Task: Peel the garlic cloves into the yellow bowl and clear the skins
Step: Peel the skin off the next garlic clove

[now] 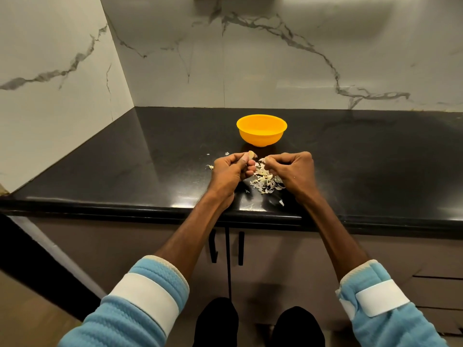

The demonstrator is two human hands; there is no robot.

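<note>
A yellow bowl [261, 130] stands on the black countertop [140, 156], just beyond my hands. My left hand [231, 169] pinches a garlic clove [251, 154] between thumb and fingertips, the clove sticking up toward the bowl. My right hand [292, 170] has curled fingers and pinches a bit of papery skin [262, 160] at its fingertips. Between and under the hands lies a pile of garlic skins [266, 180]. What the bowl holds is hidden from here.
Loose skin flakes lie at the left [210, 167], near the bowl [226, 153] and by the counter's front edge [281, 202]. Marble walls close the counter at the back and left. Cabinet doors with black handles [213, 246] are below the edge.
</note>
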